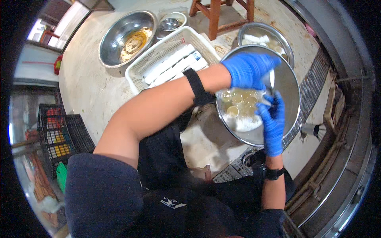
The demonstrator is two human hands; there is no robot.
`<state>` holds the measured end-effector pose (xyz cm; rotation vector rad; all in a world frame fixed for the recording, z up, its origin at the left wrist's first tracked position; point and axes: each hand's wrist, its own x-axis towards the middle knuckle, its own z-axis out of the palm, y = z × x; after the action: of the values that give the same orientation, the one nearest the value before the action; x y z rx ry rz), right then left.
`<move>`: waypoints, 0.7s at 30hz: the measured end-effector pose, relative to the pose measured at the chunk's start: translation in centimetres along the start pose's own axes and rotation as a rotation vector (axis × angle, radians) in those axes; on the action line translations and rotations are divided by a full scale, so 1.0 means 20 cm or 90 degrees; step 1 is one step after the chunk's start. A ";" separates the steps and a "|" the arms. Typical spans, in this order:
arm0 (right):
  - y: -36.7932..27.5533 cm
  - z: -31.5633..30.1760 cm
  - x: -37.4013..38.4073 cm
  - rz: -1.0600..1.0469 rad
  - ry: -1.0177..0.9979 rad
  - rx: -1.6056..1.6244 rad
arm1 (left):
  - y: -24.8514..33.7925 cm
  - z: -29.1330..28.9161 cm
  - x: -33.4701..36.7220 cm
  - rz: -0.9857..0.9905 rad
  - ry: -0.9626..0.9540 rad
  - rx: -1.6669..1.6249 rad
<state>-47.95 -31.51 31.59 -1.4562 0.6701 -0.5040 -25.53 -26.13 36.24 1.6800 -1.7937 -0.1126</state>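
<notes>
My left hand [250,70], in a blue glove, reaches across from the left and hovers over a large steel basin [291,93]. Motion smears its fingers. Just below it, my right hand [274,125], also blue-gloved, has its thumb and fingers closed around the lower side of a small white dish [271,79]. My left hand covers much of that dish, and its exact shape is hidden. Beneath both hands, cloudy soapy water [250,97] with white foam lies in the basin. Several round pale dishes [232,110] sit in this water.
Beyond my left forearm, a white plastic basket [135,75] holds rows of stacked white dishes [174,65]. A wide steel bowl [113,43] stands left of it. Farther off are a smaller basin [287,41] with white pieces and a wooden stool [214,20]. Black crates [75,129] stand at left.
</notes>
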 end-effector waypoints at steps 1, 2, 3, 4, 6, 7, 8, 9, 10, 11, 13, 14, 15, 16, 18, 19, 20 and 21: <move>0.02 0.02 -0.03 -0.023 -0.030 -0.027 | -0.08 -0.10 0.00 -0.033 0.034 0.015; 0.04 0.11 -0.09 -0.044 -0.097 -0.175 | -0.21 -0.22 -0.05 -0.081 0.043 0.061; 0.11 0.16 -0.14 -0.052 -0.153 -0.263 | -0.36 -0.30 -0.10 -0.123 0.051 0.089; 0.16 0.18 -0.18 -0.082 -0.214 -0.351 | -0.51 -0.38 -0.15 -0.164 0.069 0.110; 0.19 0.22 -0.21 -0.160 -0.307 -0.571 | -0.73 -0.51 -0.33 -0.237 0.108 0.155; 0.19 0.26 -0.23 -0.193 -0.335 -0.653 | -0.82 -0.61 -0.47 -0.272 0.132 0.188; 0.20 0.28 -0.25 -0.216 -0.334 -0.680 | -0.95 -0.65 -0.60 -0.334 0.130 0.200; 0.21 0.29 -0.25 -0.211 -0.346 -0.684 | -1.05 -0.64 -0.75 -0.407 0.120 0.208; 0.21 0.30 -0.24 -0.189 -0.348 -0.731 | -1.10 -0.61 -0.88 -0.448 0.109 0.196; 0.21 0.31 -0.23 -0.170 -0.348 -0.774 | -1.15 -0.60 -1.00 -0.487 0.097 0.188; 0.23 0.35 -0.23 -0.197 -0.328 -0.806 | -1.31 -0.55 -1.24 -0.566 -0.005 0.239; 0.23 0.36 -0.24 -0.168 -0.315 -0.831 | -1.36 -0.49 -1.31 -0.567 -0.028 0.255; 0.24 0.37 -0.25 -0.138 -0.306 -0.854 | -1.37 -0.43 -1.35 -0.572 -0.055 0.270; 0.23 0.37 -0.25 -0.174 -0.293 -0.855 | -1.41 -0.39 -1.35 -0.622 -0.119 0.241; 0.25 0.35 -0.25 -0.178 -0.306 -0.847 | -1.56 -0.22 -1.35 -0.589 -0.078 0.249; 0.26 0.34 -0.24 -0.186 -0.316 -0.832 | -1.64 -0.14 -1.34 -0.554 -0.037 0.265; 0.26 0.33 -0.23 -0.188 -0.316 -0.817 | -1.71 -0.09 -1.26 -0.579 -0.109 0.246; 0.26 0.33 -0.23 -0.180 -0.320 -0.819 | -1.77 -0.04 -1.20 -0.620 -0.151 0.255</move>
<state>-47.20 -23.24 26.85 -2.7799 0.3418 0.1922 3.99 -9.90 9.86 2.8028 -1.0172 -0.4033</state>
